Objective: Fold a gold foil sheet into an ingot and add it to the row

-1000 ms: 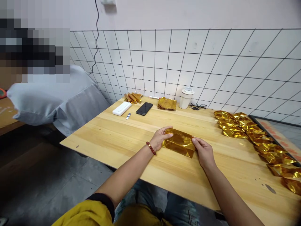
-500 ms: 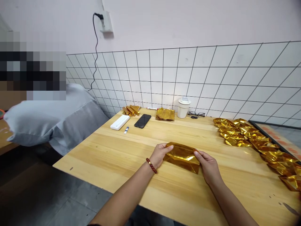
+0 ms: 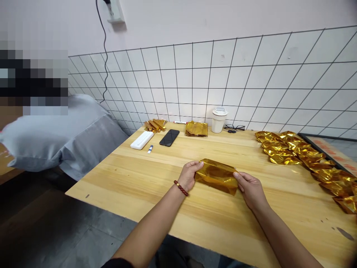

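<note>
A folded sheet of shiny gold foil paper (image 3: 216,176) is stretched between my two hands, just over the wooden table (image 3: 134,182). My left hand (image 3: 190,175), with a red bead bracelet (image 3: 181,188) on its wrist, pinches the sheet's left end, thumb on top. At the opposite end my right hand (image 3: 249,188) grips the right edge between thumb and fingers. The fingers beneath the foil are partly hidden. Folded gold foil pieces (image 3: 295,149) lie in rows to the right of my right hand.
Along the back stand a white lidded cup (image 3: 219,121), glasses (image 3: 234,128), a gold foil stack (image 3: 196,129), a marker (image 3: 180,122) and foil strips (image 3: 155,125). Nearer lie a phone (image 3: 169,137), a white power bank (image 3: 142,140) and a small blue-and-white tube (image 3: 150,149). A grey cushion (image 3: 61,130) is left.
The camera view has tilted down slightly, so the wall outlet sits higher in the picture. Both hands keep hold of the foil sheet, whose upper face looks a little flatter.
</note>
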A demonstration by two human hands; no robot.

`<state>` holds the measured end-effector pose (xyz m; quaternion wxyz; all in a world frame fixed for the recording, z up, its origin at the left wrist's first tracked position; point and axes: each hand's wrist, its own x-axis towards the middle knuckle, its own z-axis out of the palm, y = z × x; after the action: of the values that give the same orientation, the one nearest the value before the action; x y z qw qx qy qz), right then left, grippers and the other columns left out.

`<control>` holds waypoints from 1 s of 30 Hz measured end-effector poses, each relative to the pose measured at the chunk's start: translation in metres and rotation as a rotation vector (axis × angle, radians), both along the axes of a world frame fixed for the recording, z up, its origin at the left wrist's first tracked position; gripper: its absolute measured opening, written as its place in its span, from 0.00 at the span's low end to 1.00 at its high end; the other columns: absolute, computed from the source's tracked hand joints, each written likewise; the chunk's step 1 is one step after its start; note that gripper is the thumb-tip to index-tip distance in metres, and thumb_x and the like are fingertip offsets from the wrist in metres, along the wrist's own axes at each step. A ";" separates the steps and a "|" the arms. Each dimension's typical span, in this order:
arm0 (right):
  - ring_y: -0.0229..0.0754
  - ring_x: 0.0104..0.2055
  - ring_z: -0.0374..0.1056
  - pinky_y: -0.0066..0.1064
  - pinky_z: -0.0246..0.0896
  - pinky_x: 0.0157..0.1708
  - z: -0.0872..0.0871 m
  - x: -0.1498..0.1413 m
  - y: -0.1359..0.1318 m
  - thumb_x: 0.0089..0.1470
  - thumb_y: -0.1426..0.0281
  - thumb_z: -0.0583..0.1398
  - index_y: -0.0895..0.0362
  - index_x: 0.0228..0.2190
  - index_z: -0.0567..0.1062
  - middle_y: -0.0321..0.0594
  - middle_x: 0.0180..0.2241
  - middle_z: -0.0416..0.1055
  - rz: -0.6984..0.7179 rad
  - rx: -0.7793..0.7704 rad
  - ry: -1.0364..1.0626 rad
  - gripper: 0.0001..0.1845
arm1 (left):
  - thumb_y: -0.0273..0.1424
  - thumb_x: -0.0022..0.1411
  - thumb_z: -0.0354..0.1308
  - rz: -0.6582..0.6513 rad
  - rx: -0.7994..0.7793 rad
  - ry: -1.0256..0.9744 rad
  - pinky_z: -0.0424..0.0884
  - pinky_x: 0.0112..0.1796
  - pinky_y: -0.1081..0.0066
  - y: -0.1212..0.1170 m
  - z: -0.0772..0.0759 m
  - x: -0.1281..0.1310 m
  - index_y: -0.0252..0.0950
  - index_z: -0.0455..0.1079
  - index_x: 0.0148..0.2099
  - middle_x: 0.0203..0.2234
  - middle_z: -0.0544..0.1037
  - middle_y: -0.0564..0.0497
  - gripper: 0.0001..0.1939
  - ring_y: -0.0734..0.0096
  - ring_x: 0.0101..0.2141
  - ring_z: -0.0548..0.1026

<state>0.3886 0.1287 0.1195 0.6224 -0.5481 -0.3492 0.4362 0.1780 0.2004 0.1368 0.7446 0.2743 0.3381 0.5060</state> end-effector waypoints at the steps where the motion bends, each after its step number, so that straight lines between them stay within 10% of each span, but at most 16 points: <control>1: 0.29 0.17 0.44 0.26 0.37 0.19 -0.001 0.001 0.000 0.35 0.51 0.73 0.59 0.27 0.83 0.29 0.13 0.56 0.002 0.012 0.015 0.25 | 0.34 0.30 0.80 0.022 -0.003 -0.008 0.72 0.32 0.71 0.000 0.000 0.001 0.31 0.75 0.25 0.22 0.79 0.51 0.20 0.73 0.24 0.76; 15: 0.30 0.19 0.53 0.26 0.50 0.18 0.005 0.003 0.004 0.40 0.55 0.72 0.57 0.24 0.78 0.33 0.19 0.67 -0.251 0.203 0.095 0.19 | 0.44 0.41 0.75 0.023 0.111 -0.012 0.70 0.31 0.75 -0.001 -0.002 -0.004 0.31 0.72 0.26 0.23 0.78 0.49 0.22 0.78 0.24 0.73; 21: 0.39 0.26 0.70 0.33 0.68 0.30 -0.006 -0.004 -0.006 0.52 0.62 0.66 0.52 0.41 0.83 0.38 0.28 0.78 -0.139 0.336 -0.428 0.15 | 0.50 0.45 0.72 -0.344 0.057 -0.153 0.71 0.50 0.59 -0.004 0.000 -0.005 0.33 0.73 0.50 0.50 0.78 0.37 0.35 0.55 0.47 0.79; 26: 0.40 0.36 0.76 0.31 0.71 0.38 -0.008 -0.003 -0.008 0.58 0.71 0.60 0.47 0.46 0.81 0.39 0.37 0.80 0.013 0.592 -0.791 0.16 | 0.64 0.54 0.52 -0.301 -0.064 -0.353 0.69 0.53 0.48 0.005 0.004 -0.015 0.29 0.71 0.51 0.43 0.80 0.35 0.43 0.49 0.46 0.79; 30: 0.39 0.40 0.76 0.30 0.72 0.40 -0.009 0.000 -0.007 0.60 0.73 0.58 0.47 0.47 0.81 0.39 0.40 0.79 -0.037 0.645 -0.874 0.18 | 0.51 0.64 0.55 -0.290 -0.170 -0.259 0.72 0.51 0.47 0.009 0.001 -0.018 0.29 0.70 0.52 0.39 0.81 0.38 0.29 0.54 0.41 0.80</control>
<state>0.3890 0.1214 0.1102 0.5635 -0.4656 -0.6818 0.0273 0.1595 0.2092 0.1381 0.8672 0.1892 0.2382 0.3943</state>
